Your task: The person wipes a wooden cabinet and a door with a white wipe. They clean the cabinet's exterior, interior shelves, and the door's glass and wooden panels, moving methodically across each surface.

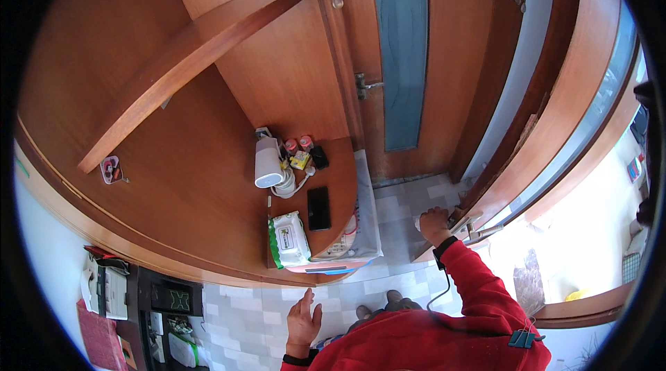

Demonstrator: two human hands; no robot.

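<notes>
My right hand (436,225) is curled beside the edge of an open wooden door (564,111), close to its metal lever handle (486,232). A small bit of something white, perhaps a wipe (418,223), shows at the curled fingers; most of it is hidden. My left hand (304,321) hangs over the tiled floor with its thumb apart, holding nothing. Ahead of it, a white and green pack of wipes (291,240) lies on the rounded wooden shelf (341,173). A black smartphone (319,208) lies flat beside the pack.
A white cylindrical device (267,162), a coiled white cable (284,185) and small jars (306,142) stand farther back on the shelf. Behind is a second wooden door (437,59) with a blue glass panel. A printer (112,290) sits at lower left.
</notes>
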